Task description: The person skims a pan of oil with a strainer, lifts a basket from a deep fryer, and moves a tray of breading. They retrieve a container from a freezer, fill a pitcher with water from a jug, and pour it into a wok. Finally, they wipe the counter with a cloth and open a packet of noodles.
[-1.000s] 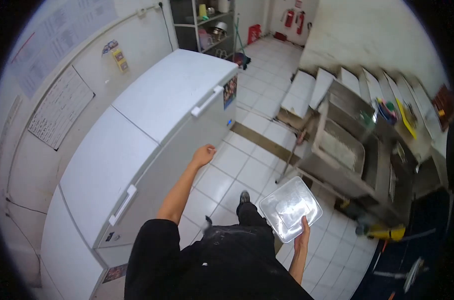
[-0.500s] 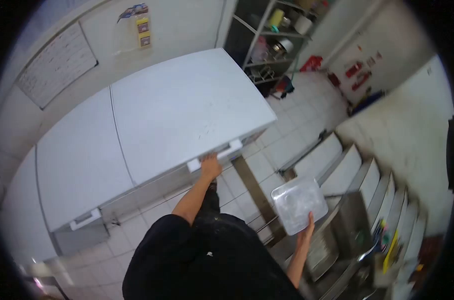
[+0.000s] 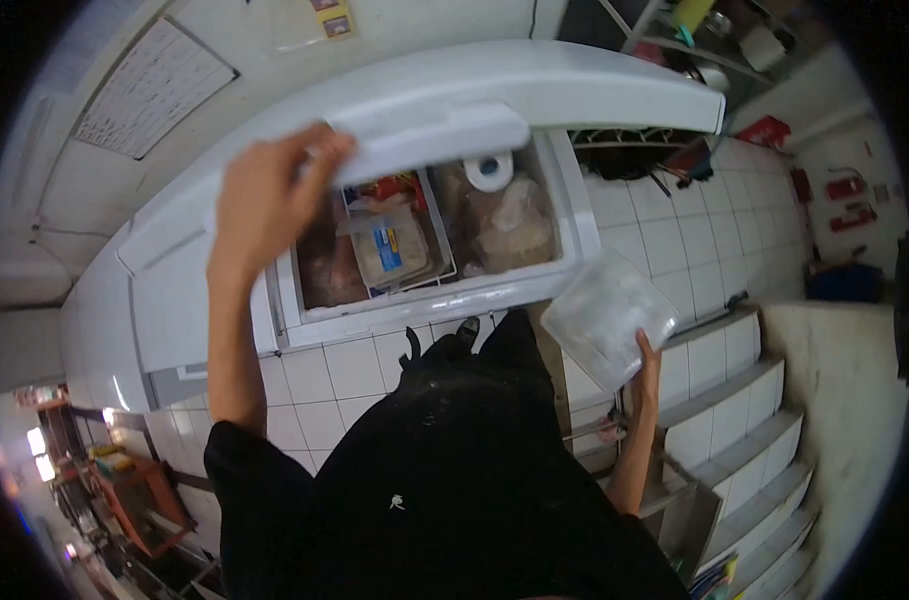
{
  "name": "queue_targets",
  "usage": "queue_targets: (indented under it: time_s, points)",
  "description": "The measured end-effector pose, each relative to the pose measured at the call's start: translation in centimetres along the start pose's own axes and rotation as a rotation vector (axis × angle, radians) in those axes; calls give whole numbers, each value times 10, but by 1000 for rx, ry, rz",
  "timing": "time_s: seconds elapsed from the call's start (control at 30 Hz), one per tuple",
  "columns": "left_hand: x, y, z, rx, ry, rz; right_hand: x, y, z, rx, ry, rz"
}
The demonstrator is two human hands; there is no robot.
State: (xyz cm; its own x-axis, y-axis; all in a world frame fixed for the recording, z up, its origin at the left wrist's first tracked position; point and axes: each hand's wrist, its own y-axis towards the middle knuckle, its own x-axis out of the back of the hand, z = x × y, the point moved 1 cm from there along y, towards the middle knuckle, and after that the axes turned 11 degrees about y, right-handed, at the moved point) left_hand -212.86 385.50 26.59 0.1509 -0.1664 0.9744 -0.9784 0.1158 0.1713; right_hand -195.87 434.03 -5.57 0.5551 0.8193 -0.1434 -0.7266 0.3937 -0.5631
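Note:
My left hand [image 3: 270, 195] is closed around the white handle [image 3: 445, 135] of a chest freezer lid, which is tilted up. Below the raised lid, the freezer [image 3: 425, 305] shows its contents: a wire basket [image 3: 443, 240], a tub with a blue and yellow label [image 3: 387, 245] in it, a white roll [image 3: 490, 172] and a clear plastic bag [image 3: 515, 225] with pale contents. On the other side, my right hand [image 3: 649, 365] grips a square, translucent plastic container [image 3: 607, 315] by its edge, just outside the freezer's front right corner.
Tiled steps [image 3: 725, 355] and a low wall [image 3: 835, 380] lie to the right. A metal shelf [image 3: 710, 50] with kitchenware stands at the back right. An orange-brown cabinet [image 3: 140, 500] is at the lower left, and a written whiteboard [image 3: 155, 90] hangs behind.
The freezer lid has gone from closed to raised, with my left hand lifting it by the handle. The inside now shows. My right hand still holds the plastic container, nearer the freezer.

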Motion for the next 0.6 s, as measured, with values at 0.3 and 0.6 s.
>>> queue_targets:
  time_s: [0.3, 0.6]
  points:
    - [25, 65, -2, 371, 91, -299, -242, 206, 17, -101, -448, 538]
    - [-28, 7, -11, 187, 314, -452, -402, 299, -49, 338, -710, 841]
